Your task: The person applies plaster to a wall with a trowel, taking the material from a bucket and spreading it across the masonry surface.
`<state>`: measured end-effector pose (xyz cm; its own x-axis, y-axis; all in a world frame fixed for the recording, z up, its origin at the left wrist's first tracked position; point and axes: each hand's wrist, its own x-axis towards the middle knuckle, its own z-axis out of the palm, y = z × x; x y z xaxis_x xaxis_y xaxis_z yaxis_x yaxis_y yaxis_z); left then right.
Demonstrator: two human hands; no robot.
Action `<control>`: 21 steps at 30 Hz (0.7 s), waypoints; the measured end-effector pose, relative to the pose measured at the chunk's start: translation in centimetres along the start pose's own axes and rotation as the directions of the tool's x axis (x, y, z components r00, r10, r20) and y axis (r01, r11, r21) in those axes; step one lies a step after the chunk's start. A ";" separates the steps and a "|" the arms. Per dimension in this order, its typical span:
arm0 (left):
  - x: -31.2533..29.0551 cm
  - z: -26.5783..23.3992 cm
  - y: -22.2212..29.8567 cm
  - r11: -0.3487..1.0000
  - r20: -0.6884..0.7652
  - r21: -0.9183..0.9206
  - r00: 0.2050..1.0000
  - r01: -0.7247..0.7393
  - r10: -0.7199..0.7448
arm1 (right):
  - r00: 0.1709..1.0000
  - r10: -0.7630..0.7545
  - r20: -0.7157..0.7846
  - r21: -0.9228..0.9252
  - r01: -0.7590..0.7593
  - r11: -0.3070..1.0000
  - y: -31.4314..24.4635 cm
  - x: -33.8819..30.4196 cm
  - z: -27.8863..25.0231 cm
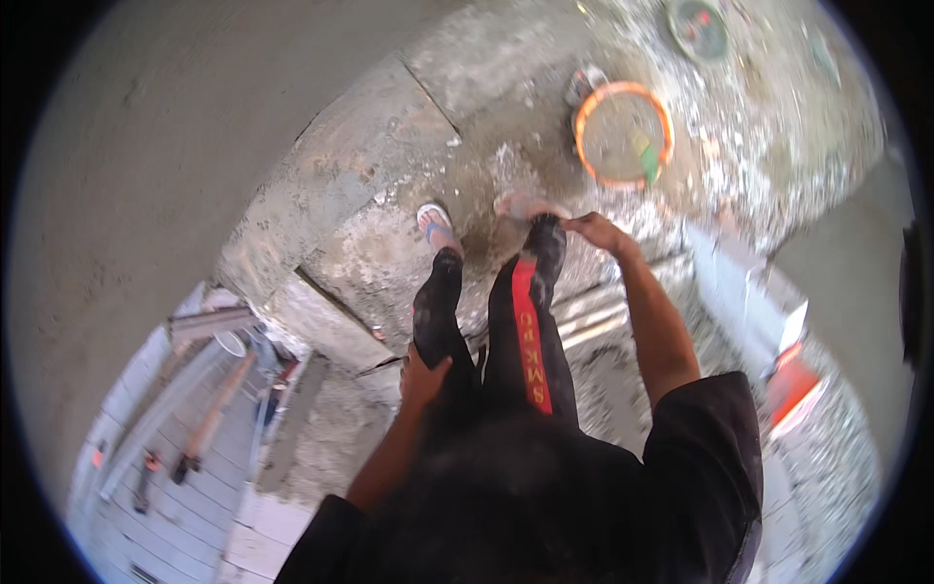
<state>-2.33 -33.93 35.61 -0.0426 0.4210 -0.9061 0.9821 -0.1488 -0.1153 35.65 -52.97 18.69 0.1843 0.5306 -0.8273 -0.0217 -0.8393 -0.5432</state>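
I am bent forward, wearing black trousers (pixel 506 321) with a red stripe down the right leg. My right hand (pixel 595 232) is at the right ankle, its fingers closed on the trouser cuff (pixel 548 230). On the left thigh lies my left hand (pixel 420 380), thumb spread from the fingers, with nothing visible in it. Below the cuffs are my feet in sandals: the left sandal (pixel 435 220) is pale with a blue strap, and the right foot (pixel 525 204) is blurred.
An orange-rimmed bucket (pixel 581 131) with grey contents and a green piece stands ahead on the rough floor. A greenish basin (pixel 699 31) is farther right. Long-handled tools (pixel 209 419) lie lower left. At right are a pale block (pixel 749 292) and a red object (pixel 793 387).
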 end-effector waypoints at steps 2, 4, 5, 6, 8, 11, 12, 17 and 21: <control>0.6 -2.1 -3.2 0.992 0.076 0.030 0.989 -0.126 0.123 | 0.974 -0.007 -0.227 -0.033 -0.001 0.999 2.1 -3.6 7.7; 3.6 -3.8 -4.6 0.956 0.076 0.118 0.962 -0.270 0.263 | 0.796 0.167 -0.582 0.296 0.016 0.955 3.1 -7.2 16.0; 2.9 -4.9 -1.8 0.902 0.151 0.314 0.953 -0.298 0.262 | 0.728 0.431 -0.534 0.630 0.002 0.777 9.3 -8.3 22.9; 3.7 -6.3 -2.9 0.891 0.096 0.353 0.958 -0.285 0.269 | 0.720 0.677 -0.153 0.938 -0.109 0.328 3.2 -9.9 24.1; 4.9 -6.9 -3.7 0.801 0.146 0.485 0.935 -0.351 0.322 | 0.694 0.719 0.041 0.968 -0.207 0.144 4.1 -12.9 31.2; 7.9 -8.0 -4.3 0.605 0.344 0.586 0.842 -0.539 0.416 | 0.760 0.585 -0.283 0.549 -0.372 0.749 9.3 -13.5 46.3; 7.5 -8.2 -4.1 0.524 0.293 0.705 0.869 -0.478 0.399 | 0.698 0.688 -0.196 0.781 -0.313 0.540 7.4 -13.9 47.9; 6.7 -7.9 -1.8 0.231 0.316 0.883 0.881 -0.409 0.351 | 0.319 0.939 0.128 0.989 0.023 -0.143 3.6 -17.4 57.9; 7.8 -6.7 -2.2 0.122 0.275 0.925 0.854 -0.361 0.442 | -0.088 0.981 0.173 0.947 -0.260 -0.190 4.9 -18.6 61.7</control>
<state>-3.65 -24.30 31.50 0.3469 0.0479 -0.9367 -0.0346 -0.9974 -0.0638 -28.52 -59.70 22.59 -0.2074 -0.8497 -0.4848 -0.9741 0.1336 0.1825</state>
